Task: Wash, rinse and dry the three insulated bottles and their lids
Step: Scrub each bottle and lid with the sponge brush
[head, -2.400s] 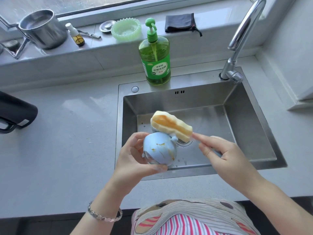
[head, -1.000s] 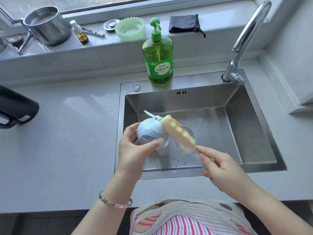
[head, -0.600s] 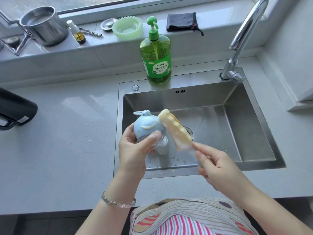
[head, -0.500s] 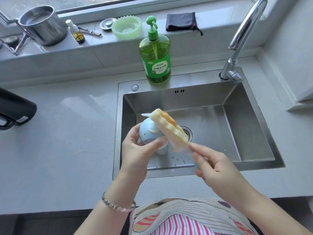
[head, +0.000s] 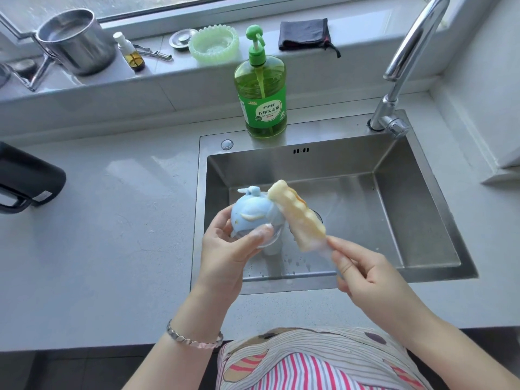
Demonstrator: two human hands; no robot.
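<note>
My left hand (head: 225,251) grips a round light-blue bottle lid (head: 251,213) with a small tab on top, held over the left part of the sink (head: 422,209). My right hand (head: 363,271) pinches the lower end of a yellow ridged sponge brush (head: 298,215) by its clear handle. The sponge's upper end lies against the lid's right side. A black insulated bottle (head: 25,181) lies on its side at the counter's left edge, partly out of frame.
A green dish-soap pump bottle (head: 261,88) stands behind the sink, the tap (head: 405,60) at its back right. The window ledge holds a steel pot (head: 73,40), a small spray bottle (head: 130,53), a green dish (head: 213,42) and a black cloth (head: 304,33).
The lid has turned in my left hand, its tab now pointing up and back. The sponge has slid along the lid's right side; both hands stay over the sink.
</note>
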